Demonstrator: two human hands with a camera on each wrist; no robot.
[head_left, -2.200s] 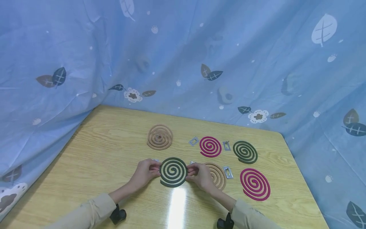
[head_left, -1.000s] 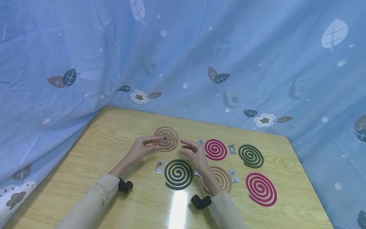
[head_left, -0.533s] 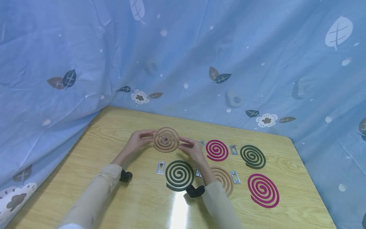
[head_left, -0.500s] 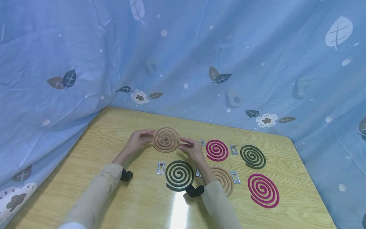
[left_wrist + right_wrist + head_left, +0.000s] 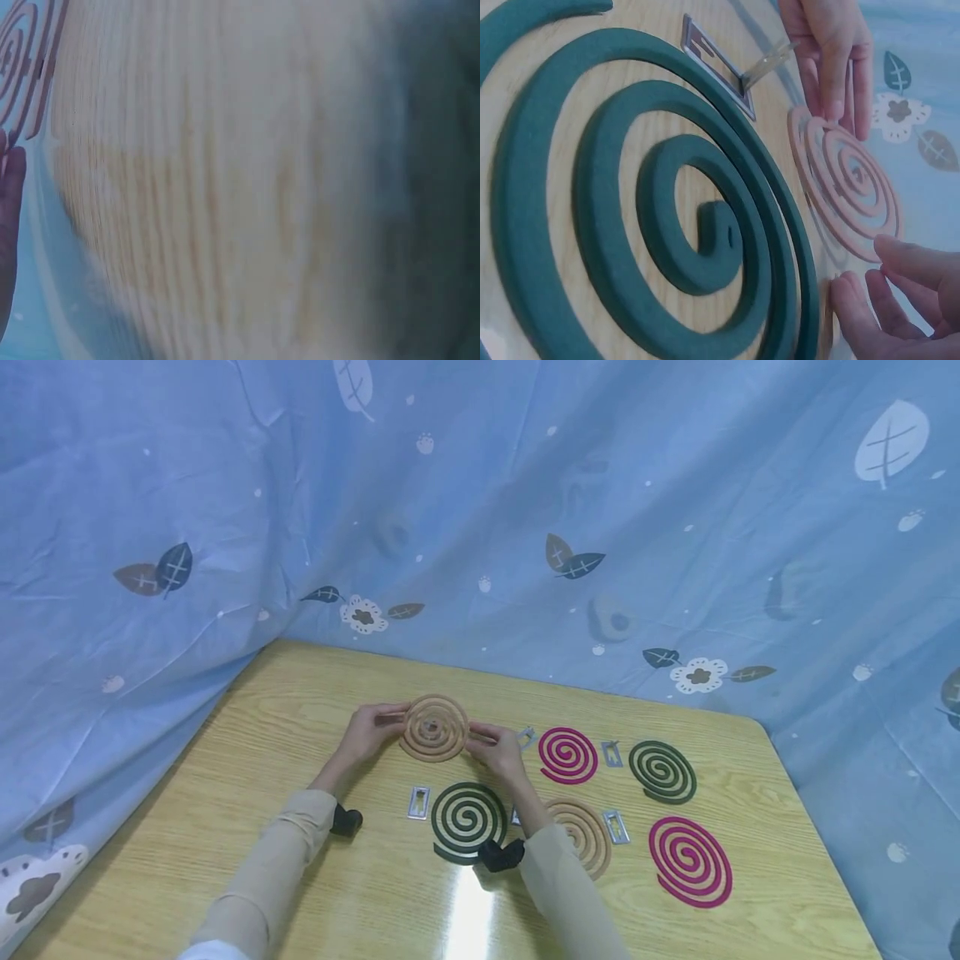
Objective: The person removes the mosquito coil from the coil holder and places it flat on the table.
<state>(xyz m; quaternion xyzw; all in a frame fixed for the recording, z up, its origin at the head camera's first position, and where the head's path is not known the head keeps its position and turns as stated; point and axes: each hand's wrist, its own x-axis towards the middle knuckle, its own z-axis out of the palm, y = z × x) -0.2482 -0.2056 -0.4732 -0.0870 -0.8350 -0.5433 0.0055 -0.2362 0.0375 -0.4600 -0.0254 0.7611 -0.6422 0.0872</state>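
Observation:
Between my hands is a tan mosquito coil (image 5: 412, 743), pinched at its left edge by my left hand (image 5: 367, 731) and at its right edge by my right hand (image 5: 501, 753). Its middle rings look crowded in the head view. From the right wrist, the coil (image 5: 802, 154) appears tilted, with the left hand (image 5: 829, 52) at its upper edge and fingertips of the right hand (image 5: 922, 292) at its lower edge. A green mosquito coil (image 5: 437, 814) lies flat just nearer to me, partly under the right wrist's black camera.
Small metal coil stands (image 5: 419, 803) lie among the coils. Further right are a front tan coil (image 5: 596, 839) partly behind my right forearm, magenta coils (image 5: 567, 755) and another green coil (image 5: 663, 772). A blue patterned curtain (image 5: 480, 527) borders the wooden table (image 5: 360, 893).
Both hands have let go of the front green coil and moved away from me to the tan coil. They reached in around it, then took hold of its edges; it has barely moved since.

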